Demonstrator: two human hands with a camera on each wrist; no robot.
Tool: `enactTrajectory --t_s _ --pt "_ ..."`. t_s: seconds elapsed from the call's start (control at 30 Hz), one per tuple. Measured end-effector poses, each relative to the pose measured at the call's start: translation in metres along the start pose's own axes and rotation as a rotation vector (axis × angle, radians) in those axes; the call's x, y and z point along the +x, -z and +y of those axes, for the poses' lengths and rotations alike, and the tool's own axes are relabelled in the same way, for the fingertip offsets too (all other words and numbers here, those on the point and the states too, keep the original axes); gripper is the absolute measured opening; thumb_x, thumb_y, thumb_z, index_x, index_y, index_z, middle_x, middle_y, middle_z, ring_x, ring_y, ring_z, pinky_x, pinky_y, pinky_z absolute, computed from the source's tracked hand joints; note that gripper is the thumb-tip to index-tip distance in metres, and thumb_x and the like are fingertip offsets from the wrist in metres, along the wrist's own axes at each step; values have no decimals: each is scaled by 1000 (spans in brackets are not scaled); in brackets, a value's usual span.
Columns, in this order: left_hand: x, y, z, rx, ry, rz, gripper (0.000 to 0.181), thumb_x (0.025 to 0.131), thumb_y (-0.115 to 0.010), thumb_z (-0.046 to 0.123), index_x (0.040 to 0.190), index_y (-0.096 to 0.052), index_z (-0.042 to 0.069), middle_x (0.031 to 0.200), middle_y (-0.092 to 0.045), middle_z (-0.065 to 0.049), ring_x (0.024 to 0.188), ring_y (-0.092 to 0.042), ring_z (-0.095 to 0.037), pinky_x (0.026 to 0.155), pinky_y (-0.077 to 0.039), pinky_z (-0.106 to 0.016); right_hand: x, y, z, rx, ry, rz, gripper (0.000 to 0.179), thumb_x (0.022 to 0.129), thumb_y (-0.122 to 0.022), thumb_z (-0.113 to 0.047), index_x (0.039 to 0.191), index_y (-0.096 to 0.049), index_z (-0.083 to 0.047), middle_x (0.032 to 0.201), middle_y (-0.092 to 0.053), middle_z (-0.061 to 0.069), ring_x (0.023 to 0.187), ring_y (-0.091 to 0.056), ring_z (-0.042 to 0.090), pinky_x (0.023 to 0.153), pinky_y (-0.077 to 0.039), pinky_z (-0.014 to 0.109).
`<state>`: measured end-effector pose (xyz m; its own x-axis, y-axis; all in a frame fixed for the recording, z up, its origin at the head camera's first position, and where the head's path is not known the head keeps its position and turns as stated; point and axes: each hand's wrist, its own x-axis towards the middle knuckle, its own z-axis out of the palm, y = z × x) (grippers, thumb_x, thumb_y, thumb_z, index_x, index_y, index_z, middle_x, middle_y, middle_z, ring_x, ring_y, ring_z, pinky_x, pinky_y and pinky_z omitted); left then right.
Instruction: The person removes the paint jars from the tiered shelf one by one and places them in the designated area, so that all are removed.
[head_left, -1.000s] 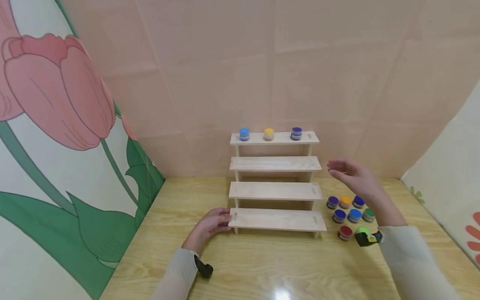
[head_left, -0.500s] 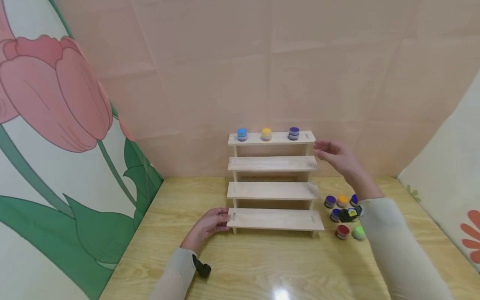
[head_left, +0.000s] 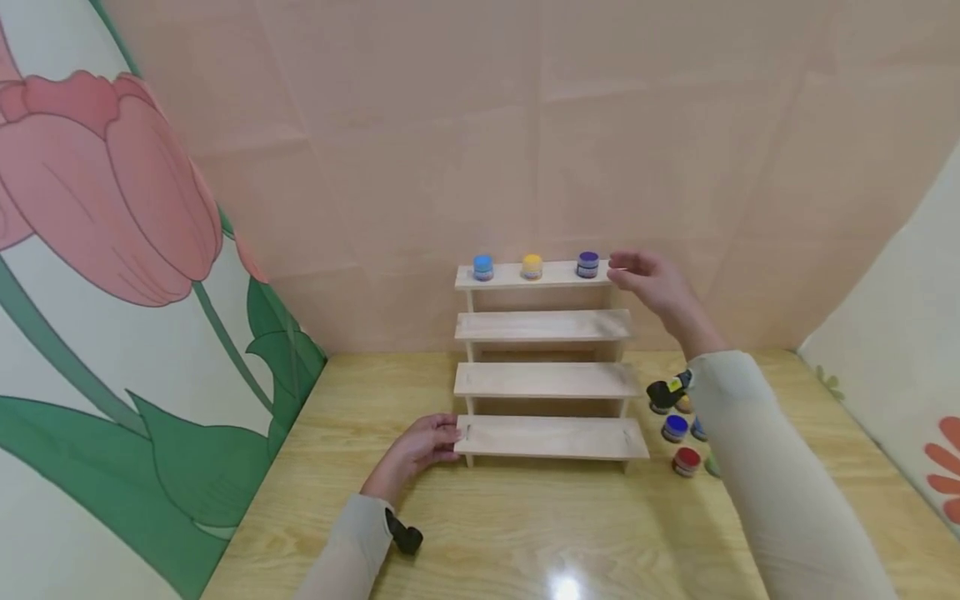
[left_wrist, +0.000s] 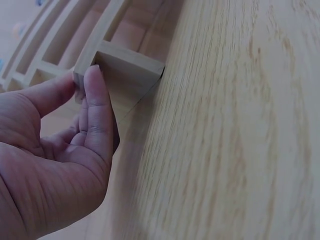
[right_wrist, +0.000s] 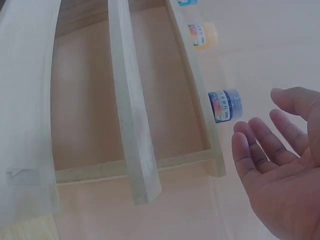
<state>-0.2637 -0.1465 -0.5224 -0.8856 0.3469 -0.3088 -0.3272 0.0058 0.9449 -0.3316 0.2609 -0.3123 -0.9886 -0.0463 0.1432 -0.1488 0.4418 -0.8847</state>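
A stepped wooden display rack stands on the table. My left hand pinches the left end of its lowest board between thumb and fingers, as the left wrist view shows. On the top step sit a light blue paint jar, a yellow paint jar and a purple paint jar, all upright. My right hand is at the right end of that step, fingers relaxed and holding nothing. In the right wrist view its fingertips are beside the purple jar, slightly apart from it.
Right of the rack, several more jars stand on the table, among them a dark blue jar and a red jar. My right sleeve hides part of this group. A pink backdrop rises behind the rack.
My right hand has moved up and left from beside the rack to the top step near the purple jar. My left hand keeps its hold on the lowest board.
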Motion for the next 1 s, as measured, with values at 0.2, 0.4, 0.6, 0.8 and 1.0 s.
enactTrajectory --t_s 0.2,0.4,0.6,0.8,1.0 --pt "-2 0 1 1 1 -4 46 99 -60 2 140 -45 -13 104 -67 -11 84 -66 -16 72 -59 -27 12 -4 -5 -25 -16 20 60 102 -62 -35 150 -44 -6 149 -48 17 136 -44 36 115 -35 55" --pt "-1 -1 1 -3 -10 -4 45 99 -60 2 138 -45 -13 102 -68 -9 84 -66 -16 71 -58 -27 22 -8 -7 -24 -26 30 57 102 -62 -32 149 -45 -5 148 -49 19 134 -45 36 114 -37 53" --pt "-1 1 1 4 -6 -4 45 98 -61 2 138 -46 -13 100 -68 -9 83 -66 -15 70 -58 -26 29 -11 -9 -14 -18 11 56 103 -61 -27 150 -43 -2 149 -47 22 132 -46 37 114 -38 53" --pt "-1 0 0 11 -3 -16 44 99 -62 3 137 -47 -12 99 -68 -8 84 -66 -16 70 -58 -26 38 -15 -14 -31 -14 -8 54 103 -60 -22 149 -43 -1 148 -47 24 132 -46 38 112 -40 53" --pt "1 0 0 14 -12 -13 40 98 -61 1 134 -49 -12 97 -67 -7 82 -65 -16 68 -58 -26 44 -16 -16 -69 -37 -6 59 102 -62 -25 151 -41 -2 149 -47 24 135 -45 40 113 -38 54"
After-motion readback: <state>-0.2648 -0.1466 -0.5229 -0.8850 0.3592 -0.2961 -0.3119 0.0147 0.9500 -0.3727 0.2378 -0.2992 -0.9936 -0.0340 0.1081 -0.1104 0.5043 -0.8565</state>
